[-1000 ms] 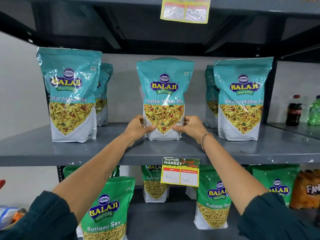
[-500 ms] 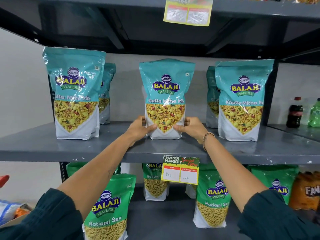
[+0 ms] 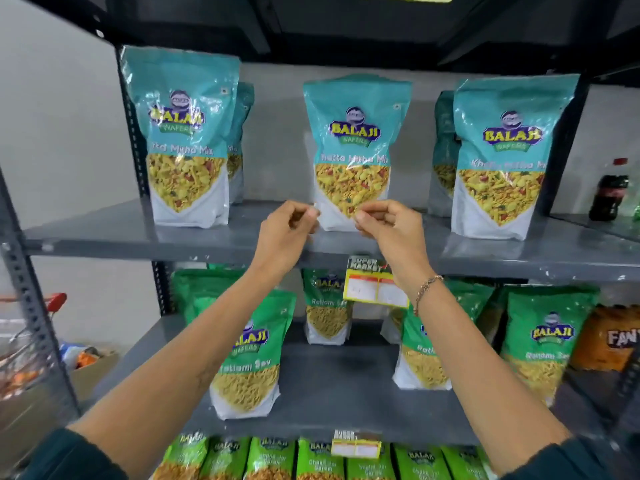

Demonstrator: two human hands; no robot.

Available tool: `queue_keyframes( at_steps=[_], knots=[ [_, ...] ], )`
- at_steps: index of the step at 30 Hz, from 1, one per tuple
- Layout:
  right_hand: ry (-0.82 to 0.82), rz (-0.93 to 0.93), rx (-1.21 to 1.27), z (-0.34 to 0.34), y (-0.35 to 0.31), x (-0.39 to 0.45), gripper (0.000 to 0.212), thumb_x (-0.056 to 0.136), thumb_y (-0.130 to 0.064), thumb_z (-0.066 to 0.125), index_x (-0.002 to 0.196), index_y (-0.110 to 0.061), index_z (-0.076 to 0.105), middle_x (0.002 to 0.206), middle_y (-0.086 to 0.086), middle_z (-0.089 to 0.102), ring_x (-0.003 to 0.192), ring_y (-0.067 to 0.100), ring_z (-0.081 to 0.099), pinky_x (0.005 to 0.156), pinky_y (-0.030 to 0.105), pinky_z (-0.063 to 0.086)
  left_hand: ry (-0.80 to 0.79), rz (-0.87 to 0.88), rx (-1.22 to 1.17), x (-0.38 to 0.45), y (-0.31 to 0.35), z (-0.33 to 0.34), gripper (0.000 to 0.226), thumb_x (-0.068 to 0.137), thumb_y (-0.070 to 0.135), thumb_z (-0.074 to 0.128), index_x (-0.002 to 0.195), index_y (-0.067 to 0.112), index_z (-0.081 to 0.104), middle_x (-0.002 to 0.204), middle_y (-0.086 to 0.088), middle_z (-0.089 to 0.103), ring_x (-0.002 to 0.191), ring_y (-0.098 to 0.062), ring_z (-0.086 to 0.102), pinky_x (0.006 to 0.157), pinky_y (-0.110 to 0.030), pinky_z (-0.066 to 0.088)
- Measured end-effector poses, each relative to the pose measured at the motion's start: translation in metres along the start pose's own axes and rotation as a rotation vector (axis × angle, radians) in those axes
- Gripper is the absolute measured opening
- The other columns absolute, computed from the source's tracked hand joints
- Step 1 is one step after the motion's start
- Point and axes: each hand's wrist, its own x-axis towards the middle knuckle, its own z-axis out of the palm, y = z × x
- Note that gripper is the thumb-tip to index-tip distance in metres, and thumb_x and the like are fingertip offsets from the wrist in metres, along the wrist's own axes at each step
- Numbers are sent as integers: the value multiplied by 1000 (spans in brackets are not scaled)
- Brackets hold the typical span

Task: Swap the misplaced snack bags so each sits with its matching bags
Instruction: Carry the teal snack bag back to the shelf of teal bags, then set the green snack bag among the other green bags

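**Hands off the middle teal bag**

A second before, both my hands were clasped on the lower corners of the middle teal bag (image 3: 355, 150). Now they had come away! My left hand (image 3: 285, 233) hung just in front of the bag's lower left corner, fingers (image 3: 309, 213) curled in and pinched loosely together, holding nothing. My right hand (image 3: 388, 228) mirrored it at the lower right corner, fingers (image 3: 363, 220) curled in on themselves too, with no grip on the pack. Whether the fingertips brushed the wrapper I could not tell; they overlapped it in the view.

The bag stood upright by itself on the upper shelf (image 3: 104, 233), the Khatta Mitha Mix label facing me, directly behind and above my two hands. It sat between its matches: the left teal bag (image 3: 187, 140) and the right teal bag (image 3: 509, 157), each well apart from it, each with another teal pack tucked behind.

The view had dropped as well. The middle shelf (image 3: 329, 393) showed in full, with green Ratlami Sev bags (image 3: 252, 355) standing on it, and a row of light green packs (image 3: 311, 459) had appeared below. The price tag (image 3: 372, 284) hung from the upper shelf's edge, just beside my right wrist and its bracelet (image 3: 427, 287).
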Motion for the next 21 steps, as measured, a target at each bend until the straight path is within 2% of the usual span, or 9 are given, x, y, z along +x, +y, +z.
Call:
queue_keyframes(
  at_steps=[4, 7, 9, 13, 15, 16, 17, 19, 21],
  knots=[
    [-148, 30, 37, 26, 14, -59, 12, 77, -7, 68, 80, -18, 66, 73, 2, 66, 71, 15, 63, 74, 31, 56, -45, -19, -50, -52, -17, -24, 11, 93, 18, 52, 89, 13, 61, 72, 2, 63, 63, -2, 60, 61, -21, 54],
    [-254, 85, 22, 46, 39, -99, 11, 78, -5, 68, 82, -16, 66, 75, 0, 66, 69, 6, 61, 69, 20, 54, -51, -103, -37, -89, -43, -42, 10, 92, 17, 52, 87, 16, 61, 72, 1, 64, 64, -2, 61, 60, -23, 54],
    [-324, 191, 14, 57, 63, -120, 9, 79, -5, 67, 83, -13, 65, 77, 4, 66, 71, 11, 63, 68, 19, 55, -55, -212, -13, -112, -65, -52, 10, 92, 18, 53, 87, 16, 61, 73, 0, 64, 66, -6, 62, 62, -26, 54],
    [-435, 419, -87, 70, 123, -142, 9, 80, -6, 66, 89, -7, 66, 83, 16, 67, 75, 23, 63, 79, 40, 56, -8, -440, 177, -139, -119, -73, 13, 91, 16, 53, 94, 7, 62, 83, -4, 64, 75, -15, 61, 69, -32, 52],
    [-460, 479, -200, 75, 157, -148, 10, 80, -8, 66, 90, -7, 66, 80, 13, 68, 74, 23, 64, 82, 45, 57, 82, -557, 244, -149, -149, -89, 7, 89, 10, 51, 90, 10, 57, 90, -3, 57, 69, -11, 56, 64, -23, 50],
    [-466, 501, -247, 78, 173, -151, 9, 79, -10, 66, 88, -11, 67, 78, 9, 69, 74, 23, 66, 83, 47, 56, 103, -630, 326, -151, -165, -94, 5, 88, 9, 51, 86, 13, 52, 89, -2, 52, 64, -8, 52, 59, -15, 45],
    [-467, 519, -283, 81, 188, -154, 9, 77, -13, 67, 86, -16, 66, 77, 6, 69, 75, 22, 67, 84, 48, 56, 85, -687, 420, -152, -176, -101, 8, 86, 9, 55, 89, 15, 50, 86, 0, 49, 64, -9, 49, 56, -14, 41],
    [-449, 557, -345, 89, 215, -158, 17, 74, -17, 68, 91, -19, 65, 82, 4, 71, 84, 23, 67, 89, 48, 53, 43, -836, 463, -155, -201, -108, 29, 83, 10, 61, 110, 5, 51, 79, 0, 46, 80, -22, 51, 65, -19, 40],
    [-437, 588, -362, 98, 230, -163, 32, 75, -15, 68, 106, -12, 62, 97, 11, 71, 96, 24, 66, 95, 42, 49, -101, -925, 564, -161, -215, -113, 51, 79, 10, 67, 124, -4, 46, 89, -9, 52, 102, -34, 56, 84, -34, 46]
  ],
)
